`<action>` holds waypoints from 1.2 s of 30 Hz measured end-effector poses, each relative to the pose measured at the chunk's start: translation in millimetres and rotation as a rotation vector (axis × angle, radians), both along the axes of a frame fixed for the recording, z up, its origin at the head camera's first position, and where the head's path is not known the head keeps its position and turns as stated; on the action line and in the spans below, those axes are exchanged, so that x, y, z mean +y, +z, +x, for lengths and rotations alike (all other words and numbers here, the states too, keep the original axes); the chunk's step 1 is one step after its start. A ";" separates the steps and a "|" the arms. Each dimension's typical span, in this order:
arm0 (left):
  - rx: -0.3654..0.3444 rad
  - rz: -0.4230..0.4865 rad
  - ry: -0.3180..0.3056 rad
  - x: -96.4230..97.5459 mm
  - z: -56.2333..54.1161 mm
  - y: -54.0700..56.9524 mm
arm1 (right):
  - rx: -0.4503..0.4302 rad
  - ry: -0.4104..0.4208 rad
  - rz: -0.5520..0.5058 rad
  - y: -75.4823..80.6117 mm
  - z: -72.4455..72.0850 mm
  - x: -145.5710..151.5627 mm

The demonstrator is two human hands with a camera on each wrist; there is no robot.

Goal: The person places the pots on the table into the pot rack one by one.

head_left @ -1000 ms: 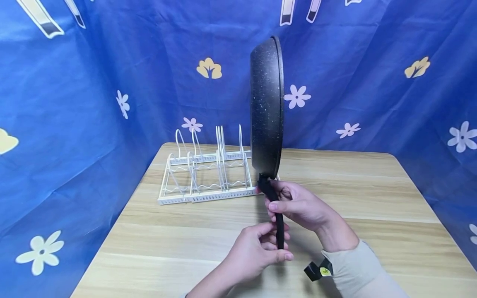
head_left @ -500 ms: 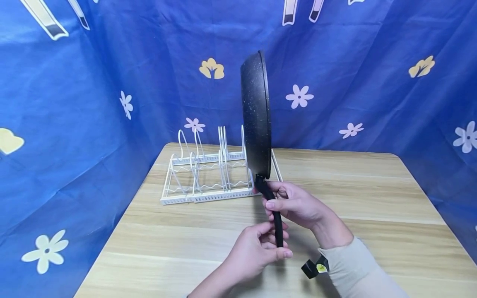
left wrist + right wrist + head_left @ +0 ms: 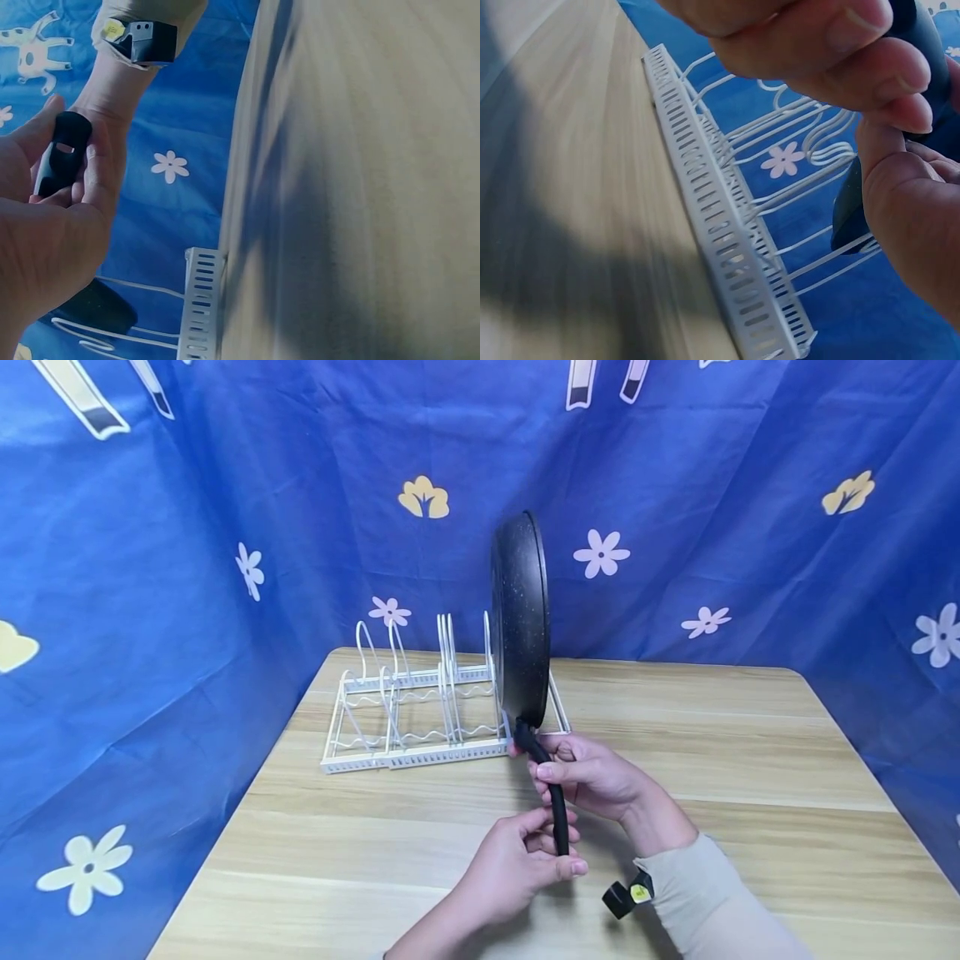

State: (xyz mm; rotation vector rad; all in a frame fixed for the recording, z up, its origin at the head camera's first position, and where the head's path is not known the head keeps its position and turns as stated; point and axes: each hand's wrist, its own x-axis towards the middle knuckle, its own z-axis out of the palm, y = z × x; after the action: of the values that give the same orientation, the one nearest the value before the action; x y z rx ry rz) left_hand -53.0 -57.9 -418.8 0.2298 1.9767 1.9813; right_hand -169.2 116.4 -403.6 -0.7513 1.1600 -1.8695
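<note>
A black speckled frying pan (image 3: pixel 521 622) stands on edge, its handle (image 3: pixel 558 814) pointing toward me, over the right end of a white wire rack (image 3: pixel 427 752). My left hand (image 3: pixel 517 864) holds the handle's tail end between thumb and fingers. Farther up, near the pan body, my right hand (image 3: pixel 592 777) grips the same handle. In the left wrist view the handle's end (image 3: pixel 67 142) shows between the fingers. The right wrist view has the rack's slotted rail (image 3: pixel 720 217) below the hands, with part of the pan (image 3: pixel 851 206) behind the wire dividers.
The rack's upright wire loops (image 3: pixel 450 668) fill its length to the left of the pan. Beneath it is a wooden table (image 3: pixel 735 760), with a blue patterned curtain (image 3: pixel 300 510) along the back and sides. A black wrist device (image 3: pixel 626 897) hangs at the right cuff.
The pan has come down and slightly left, its lower edge now down at the rack's right end. Both hands have kept their hold on the handle.
</note>
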 end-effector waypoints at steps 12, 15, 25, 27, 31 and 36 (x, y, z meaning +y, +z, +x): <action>-0.048 0.026 0.007 1.5 -3.3 -9.0 | -0.107 -0.005 -0.007 -17.5 -4.3 -1.1; -0.052 0.034 0.005 1.7 -4.2 -10.7 | -0.112 0.004 -0.011 -21.1 -5.7 -1.5; -0.077 0.045 0.008 0.7 -6.2 -16.7 | -0.166 0.009 -0.006 -28.9 -7.5 -2.1; -0.079 0.049 0.008 0.9 -6.4 -17.2 | -0.170 0.008 -0.005 -30.0 -8.0 -2.1; -0.074 0.057 0.006 1.4 -6.6 -18.0 | -0.187 -0.001 -0.004 -31.6 -8.3 -1.9; -0.081 0.058 0.005 2.1 -7.4 -18.4 | -0.196 0.007 -0.015 -34.1 -9.0 -0.9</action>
State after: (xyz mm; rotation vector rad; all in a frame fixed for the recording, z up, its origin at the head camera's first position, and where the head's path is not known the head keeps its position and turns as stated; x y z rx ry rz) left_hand -60.5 -55.8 -437.2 0.1564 1.8741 2.0199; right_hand -178.2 115.4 -437.6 -0.5652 1.0190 -1.9007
